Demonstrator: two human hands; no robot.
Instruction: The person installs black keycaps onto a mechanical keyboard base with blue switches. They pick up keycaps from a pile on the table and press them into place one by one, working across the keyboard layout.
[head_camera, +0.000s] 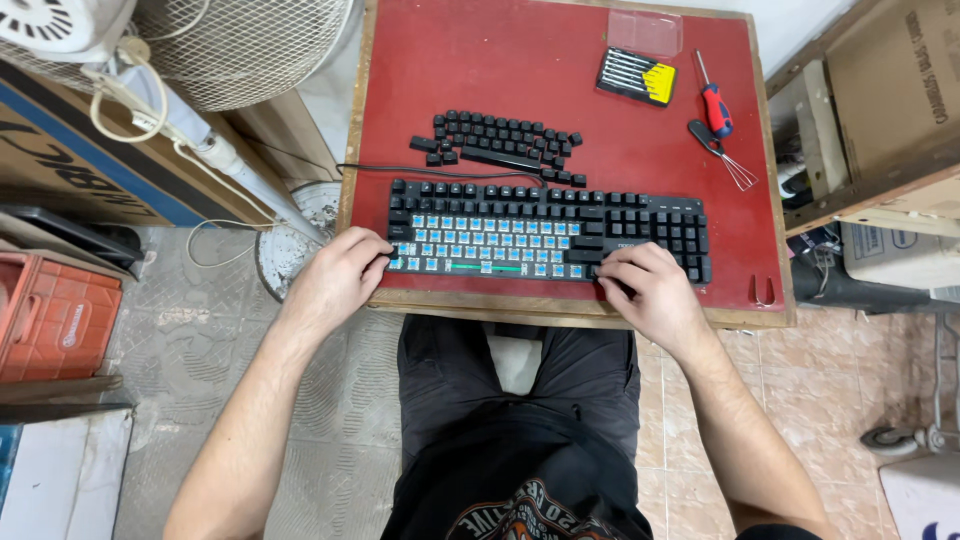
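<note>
While most of the letter block stands stripped to its blue switches, the black mechanical keyboard (548, 232) lies across the near part of the red-topped table (560, 70), with its cable running off from its 10 o'clock corner. Caps remain on the top function row, the left-hand column, the right-hand edge of the main block, the arrow cluster and the number pad; a green stabiliser bar shows bare in the bottom row. By that look, the cap removal seems well past halfway on the main block and not begun on the outer sections.

The pulled keycaps (497, 143) sit in a loose heap at 12 o'clock from the keyboard, just beyond its cable.

The left hand (338, 275) rests on the keyboard's 8 o'clock corner, fingers curled over the edge, holding the board and no tool. The right hand (645, 285) lies at 4 o'clock on the lower right keys, fingers bent down onto the caps; whether it pinches one I cannot tell.

At 1 o'clock, well apart from the hands, lie a wire keycap puller (725, 155), a red-handled screwdriver (713, 100) and a small case of precision screwdrivers (636, 76). A white fan (230, 45) stands off the table at 10 o'clock.
</note>
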